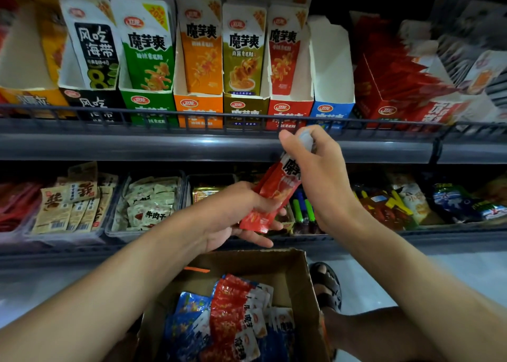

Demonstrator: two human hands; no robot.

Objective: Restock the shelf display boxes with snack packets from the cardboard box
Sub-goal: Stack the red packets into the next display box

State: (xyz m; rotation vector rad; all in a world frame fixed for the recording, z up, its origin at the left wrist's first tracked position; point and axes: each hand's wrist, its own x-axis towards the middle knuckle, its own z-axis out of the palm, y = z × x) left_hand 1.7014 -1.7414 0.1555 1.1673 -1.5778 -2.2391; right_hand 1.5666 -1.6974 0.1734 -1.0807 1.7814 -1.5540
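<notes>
Both my hands hold a small stack of red snack packets (270, 194) in front of the shelf edge. My right hand (315, 169) grips the top end of the stack; my left hand (241, 213) cups its lower end from beneath. Above, on the upper shelf, stands a row of display boxes: the red display box (289, 109) holds one packet, and the blue display box (332, 109) to its right looks empty. Below my arms the cardboard box (297, 276) holds several red and blue packets (230, 315).
A wire rail (192, 114) runs along the upper shelf's front. Green, orange and olive display boxes stand left of the red one. The lower shelf holds clear trays (145, 205) of other snacks. My sandalled foot (326, 285) stands on the floor right of the cardboard box.
</notes>
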